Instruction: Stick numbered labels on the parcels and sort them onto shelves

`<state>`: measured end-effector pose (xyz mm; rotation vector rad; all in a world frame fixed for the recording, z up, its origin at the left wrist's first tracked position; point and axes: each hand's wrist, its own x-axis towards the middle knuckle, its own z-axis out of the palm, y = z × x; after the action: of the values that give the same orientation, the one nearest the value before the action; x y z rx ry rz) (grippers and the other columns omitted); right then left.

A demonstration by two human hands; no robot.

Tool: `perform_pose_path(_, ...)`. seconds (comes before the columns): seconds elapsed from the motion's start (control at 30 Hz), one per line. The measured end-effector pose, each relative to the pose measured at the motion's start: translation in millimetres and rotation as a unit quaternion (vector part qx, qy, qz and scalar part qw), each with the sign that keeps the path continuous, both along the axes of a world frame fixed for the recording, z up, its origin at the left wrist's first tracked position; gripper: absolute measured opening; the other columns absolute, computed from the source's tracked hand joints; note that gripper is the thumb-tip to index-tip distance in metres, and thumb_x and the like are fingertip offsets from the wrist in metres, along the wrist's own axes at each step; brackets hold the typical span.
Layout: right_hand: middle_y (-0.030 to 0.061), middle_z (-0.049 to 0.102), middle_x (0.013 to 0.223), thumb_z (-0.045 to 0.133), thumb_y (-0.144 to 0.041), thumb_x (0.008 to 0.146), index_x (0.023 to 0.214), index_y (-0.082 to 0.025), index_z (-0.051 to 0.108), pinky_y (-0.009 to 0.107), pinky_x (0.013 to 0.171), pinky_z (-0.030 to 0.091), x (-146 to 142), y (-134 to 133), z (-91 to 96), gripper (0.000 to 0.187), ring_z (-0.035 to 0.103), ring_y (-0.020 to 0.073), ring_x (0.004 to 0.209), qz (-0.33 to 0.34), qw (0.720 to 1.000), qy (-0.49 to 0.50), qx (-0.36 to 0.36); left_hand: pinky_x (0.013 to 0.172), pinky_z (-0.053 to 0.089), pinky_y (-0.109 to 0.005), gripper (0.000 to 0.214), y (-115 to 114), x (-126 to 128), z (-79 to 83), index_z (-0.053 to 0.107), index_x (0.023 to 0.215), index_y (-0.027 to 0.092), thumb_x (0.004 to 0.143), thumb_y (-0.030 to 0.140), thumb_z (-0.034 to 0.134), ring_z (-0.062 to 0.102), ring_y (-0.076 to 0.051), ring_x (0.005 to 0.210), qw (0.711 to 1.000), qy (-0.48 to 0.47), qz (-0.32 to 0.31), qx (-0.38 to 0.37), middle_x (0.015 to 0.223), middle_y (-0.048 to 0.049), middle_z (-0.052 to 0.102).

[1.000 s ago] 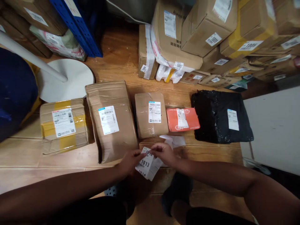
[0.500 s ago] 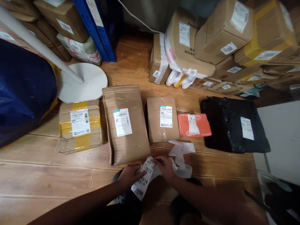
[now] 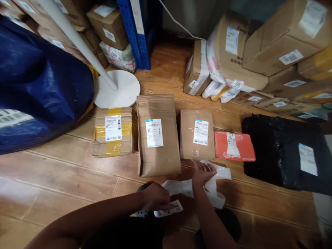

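Wooden floor (image 3: 64, 173), parcels (image 3: 160, 159) label-up, likely for easy reading. Nearer, left hand (image 3: 156, 196) grips number stickers (image 3: 176, 207); right hand (image 3: 202, 174), gripping or not, I can't tell.

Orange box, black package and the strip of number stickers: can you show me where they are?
Orange box (image 3: 245, 147), head view: right half of its top.
Black package (image 3: 286, 154), head view: middle of its top.
Strip of number stickers (image 3: 174, 208), head view: its printed face.

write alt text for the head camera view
Left hand holding a strip of white number labels, right hand near a squarish brown cardboard box; a flat orange box and a black plastic-wrapped parcel lie farther right on brown wooden floor.
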<state>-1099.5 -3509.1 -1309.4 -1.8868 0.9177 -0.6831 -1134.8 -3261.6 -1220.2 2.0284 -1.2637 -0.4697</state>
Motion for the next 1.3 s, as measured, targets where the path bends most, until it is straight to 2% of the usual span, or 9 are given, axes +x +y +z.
perform_pose_path(0.1, 0.0069, 0.063, 0.096, 0.077, -0.048, 0.070, 0.096, -0.018, 0.056, 0.036, 0.078, 0.052, -5, 9, 20.4, 0.045, 0.060, 0.0185, 0.084, -0.051, 0.998, 0.004, 0.027, 0.054, 0.035, -0.027, 0.034, 10, 0, 3.1, 0.057, 0.065, 0.020, 0.094, 0.039, 0.054, 0.057, -0.011, 0.059, 0.997, -0.007, 0.035, -0.069, 0.068, -0.0007, 0.064)
perform_pose_path(0.2, 0.0085, 0.066, 0.091, 0.050, -0.050, 0.090, 0.094, -0.017, 0.063, 0.036, 0.080, 0.051, -17, 23, 63.1, 0.036, 0.061, 0.0202, 0.086, 0.159, 0.987, -0.025, 0.030, 0.061, 0.042, -0.025, 0.027, 21, -2, 11.5, 0.063, 0.075, 0.018, 0.095, 0.031, 0.051, 0.062, -0.013, 0.067, 0.987, 0.032, 0.097, -0.121, 0.077, -0.0054, 0.069)
perform_pose_path(0.3, 0.0104, 0.068, 0.102, 0.055, -0.049, 0.088, 0.110, -0.020, 0.068, 0.036, 0.080, 0.052, -30, 43, 111.9, 0.039, 0.063, 0.0231, 0.093, 0.522, 0.851, 0.002, 0.059, 0.069, 0.048, -0.026, 0.029, 31, -5, 22.8, 0.070, 0.090, 0.017, 0.098, 0.027, 0.044, 0.063, -0.015, 0.075, 0.964, 0.143, 0.197, -0.106, 0.082, -0.0092, 0.070)
perform_pose_path(0.37, 0.0083, 0.069, 0.100, 0.062, -0.036, 0.086, 0.108, -0.024, 0.070, 0.033, 0.079, 0.052, -38, 58, 133.2, 0.026, 0.064, 0.0214, 0.091, 0.612, 0.787, 0.032, 0.071, 0.072, 0.049, -0.027, 0.033, 34, -8, 28.1, 0.073, 0.092, 0.017, 0.098, 0.030, 0.044, 0.063, -0.016, 0.076, 0.938, 0.217, 0.257, -0.087, 0.082, -0.0096, 0.070)
perform_pose_path(0.6, 0.0028, 0.069, 0.080, 0.063, -0.032, 0.087, 0.090, -0.022, 0.067, 0.026, 0.066, 0.051, -73, 98, 110.4, 0.011, 0.064, 0.0157, 0.071, 0.490, 0.842, 0.118, 0.192, 0.063, 0.047, -0.026, 0.039, 35, -27, 26.0, 0.072, 0.078, 0.016, 0.080, 0.054, 0.066, 0.060, -0.017, 0.067, 0.729, 0.493, 0.467, -0.089, 0.072, -0.0038, 0.069)
perform_pose_path(0.67, 0.0019, 0.067, 0.074, 0.063, -0.035, 0.087, 0.082, -0.021, 0.065, 0.025, 0.064, 0.050, -83, 110, 97.3, 0.016, 0.063, 0.0155, 0.069, 0.463, 0.845, 0.131, 0.232, 0.057, 0.042, -0.023, 0.042, 39, -38, 22.1, 0.065, 0.069, 0.015, 0.079, 0.056, 0.065, 0.054, -0.013, 0.059, 0.705, 0.492, 0.504, -0.079, 0.064, -0.0012, 0.063)
perform_pose_path(0.93, 0.0069, 0.073, 0.085, 0.064, -0.039, 0.086, 0.084, -0.019, 0.072, 0.030, 0.074, 0.054, -103, 160, 66.1, 0.021, 0.068, 0.0195, 0.080, 0.405, 0.858, 0.138, 0.286, 0.054, 0.033, -0.022, 0.048, 70, -83, -4.7, 0.047, 0.062, 0.018, 0.085, 0.058, 0.057, 0.043, -0.010, 0.056, 0.691, 0.335, 0.641, 0.003, 0.057, 0.0040, 0.046)
perform_pose_path(1.1, 0.0082, 0.072, 0.087, 0.063, -0.043, 0.086, 0.088, -0.018, 0.069, 0.032, 0.074, 0.054, -96, 160, 48.6, 0.026, 0.067, 0.0204, 0.079, 0.346, 0.900, 0.105, 0.244, 0.051, 0.034, -0.022, 0.053, 72, -73, -17.3, 0.048, 0.063, 0.018, 0.073, 0.066, 0.066, 0.045, -0.010, 0.055, 0.663, 0.436, 0.608, -0.023, 0.057, 0.0048, 0.048)
perform_pose_path(1.3, 0.0101, 0.072, 0.085, 0.065, -0.050, 0.082, 0.085, -0.018, 0.069, 0.032, 0.072, 0.051, -89, 154, 32.4, 0.032, 0.065, 0.0203, 0.075, 0.276, 0.942, 0.092, 0.165, 0.065, 0.046, -0.026, 0.046, 90, -60, -3.5, 0.072, 0.082, 0.014, 0.076, 0.059, 0.068, 0.060, -0.016, 0.071, 0.752, 0.449, 0.480, -0.049, 0.080, -0.0053, 0.069)
